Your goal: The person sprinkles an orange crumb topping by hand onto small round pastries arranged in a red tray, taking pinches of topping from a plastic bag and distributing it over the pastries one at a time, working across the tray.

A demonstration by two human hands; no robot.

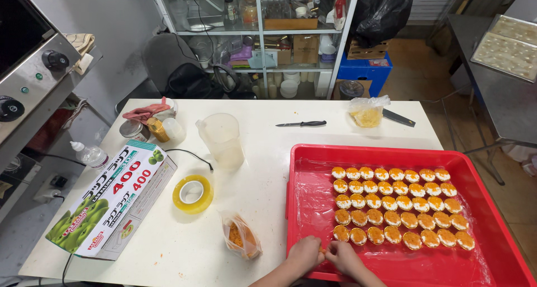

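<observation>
A red tray (391, 153) lined with clear film lies on the white table (263, 153). Several rows of small round orange-topped pieces (394, 204) fill its middle. My left hand (305, 254) and my right hand (342, 257) meet over the tray's near left corner, fingers pinched together around something small and orange between them. What it is I cannot make out. A small open bag of orange crumbs (240, 236) lies just left of my left hand.
A box of cling film (112, 197), a yellow tape roll (193, 193), a plastic jug (222, 139), a black knife (302, 123) and a bag of yellow shreds (367, 112) sit on the table. An oven (28, 69) stands left, shelves behind.
</observation>
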